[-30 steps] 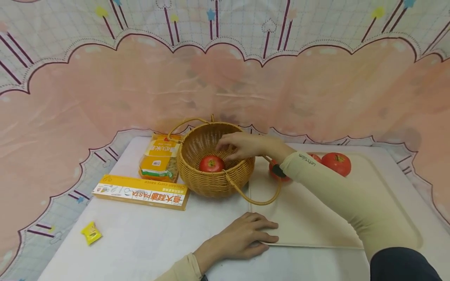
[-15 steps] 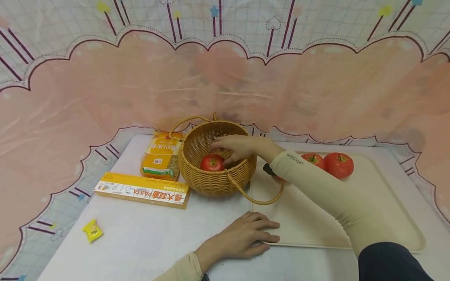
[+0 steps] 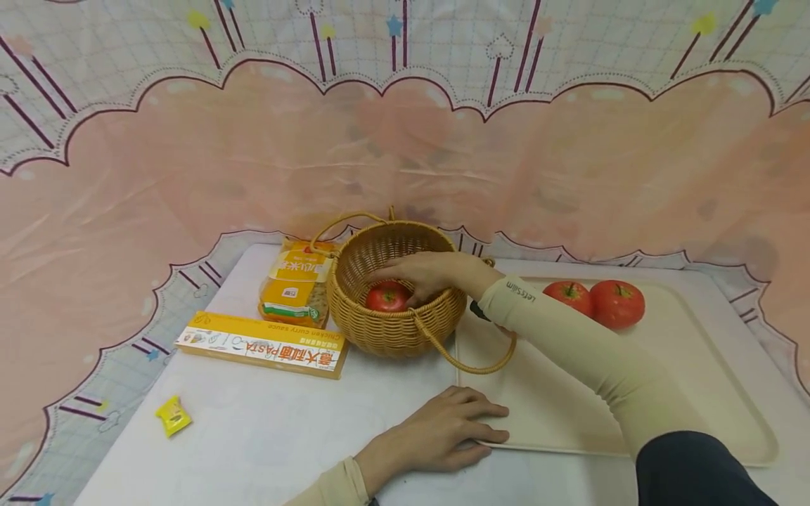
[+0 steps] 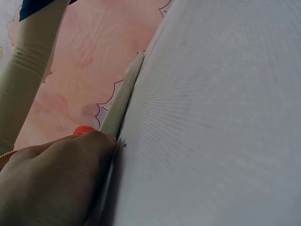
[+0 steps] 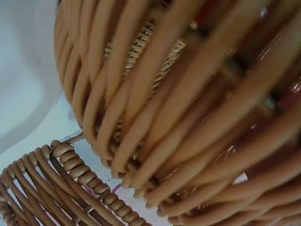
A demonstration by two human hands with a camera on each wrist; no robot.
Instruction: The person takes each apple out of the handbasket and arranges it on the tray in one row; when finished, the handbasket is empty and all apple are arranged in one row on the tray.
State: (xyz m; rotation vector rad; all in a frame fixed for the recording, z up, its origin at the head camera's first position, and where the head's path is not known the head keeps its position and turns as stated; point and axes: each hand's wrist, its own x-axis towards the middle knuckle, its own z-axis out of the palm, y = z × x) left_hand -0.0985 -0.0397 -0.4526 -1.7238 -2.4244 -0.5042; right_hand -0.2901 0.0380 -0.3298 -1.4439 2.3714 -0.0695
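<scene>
A red tomato (image 3: 387, 296) lies inside the round wicker basket (image 3: 386, 337). My right hand (image 3: 430, 273) reaches over the basket's right rim, fingers around the tomato's far side and thumb at its right. Fingertips are partly hidden. The right wrist view is filled by the basket's weave (image 5: 141, 94), and that hand is out of sight there. My left hand (image 3: 443, 429) rests flat, fingers spread, on the near left corner of the cream tray (image 3: 569, 422). In the left wrist view the left hand (image 4: 51, 174) touches the tray's edge (image 4: 123, 99).
Two tomatoes (image 3: 616, 304) sit at the back of the tray, beyond my right sleeve. Left of the basket stand a yellow food bag (image 3: 294, 284) and a flat pasta box (image 3: 262, 344). A small yellow packet (image 3: 173, 416) lies at front left. The basket's handle (image 3: 474, 368) overhangs the tray.
My right hand has lowered further into the basket and closed in around the tomato. A third tomato on the tray is now covered by my right arm. The left hand stays put.
</scene>
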